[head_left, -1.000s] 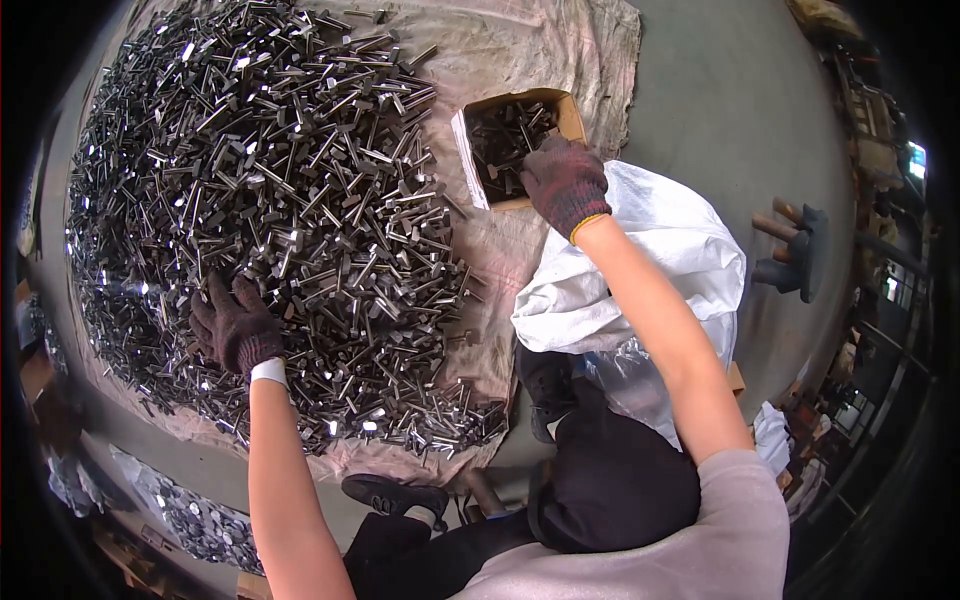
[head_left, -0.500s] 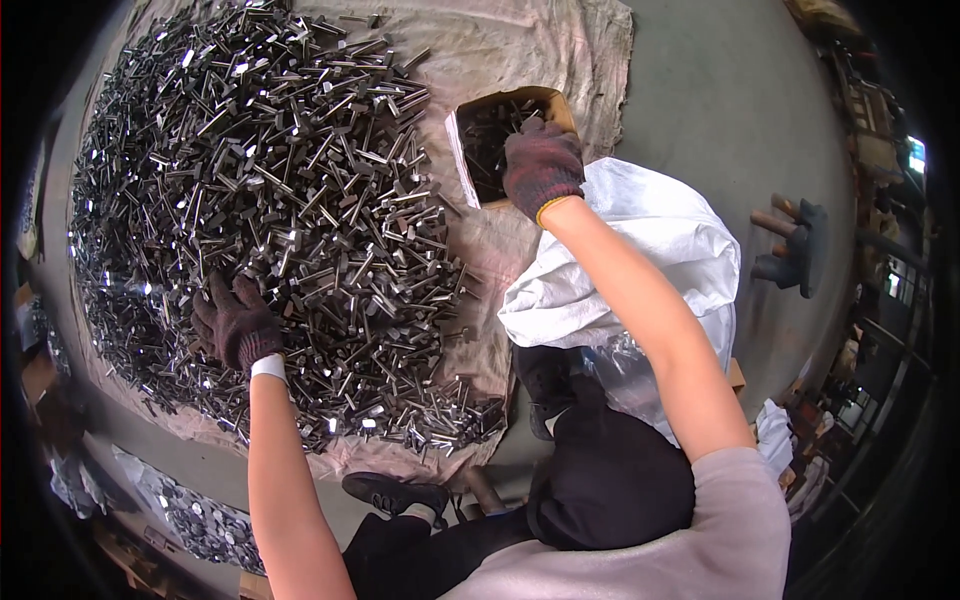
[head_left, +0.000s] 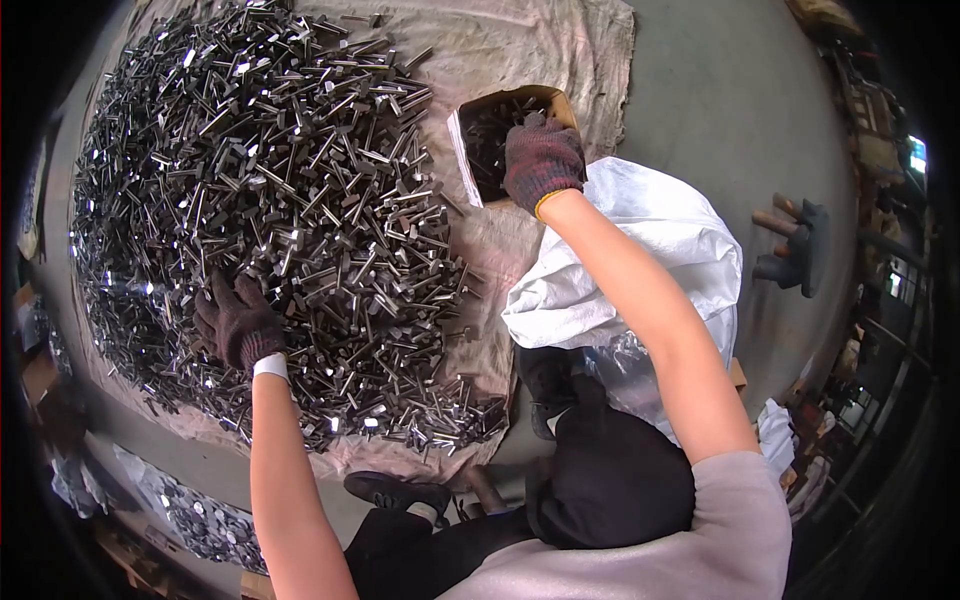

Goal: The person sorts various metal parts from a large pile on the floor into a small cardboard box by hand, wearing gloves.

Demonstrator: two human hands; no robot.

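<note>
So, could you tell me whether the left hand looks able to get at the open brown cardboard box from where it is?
Probably not: the left hand lies on the metal bolt pile, apart from the box.

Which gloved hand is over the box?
The right hand, over the cardboard box. The left hand rests on the bolt pile.

Workshop or small factory floor. Bare grey concrete floor (head_left: 740, 90). Big heap of dark metal bolts (head_left: 270, 200) spread on stained cloth (head_left: 520, 50) laid straight on floor. Open cardboard box (head_left: 500, 140) of same bolts beside heap. White woven sack (head_left: 640, 250) next to box. Second pile of small metal parts (head_left: 200, 520) on plastic sheet at lower left. Worker's hands in knit work gloves. Dark cast metal piece (head_left: 795, 245) lying on floor at right. Cluttered racks or machinery along right edge, too dim to tell.
</note>
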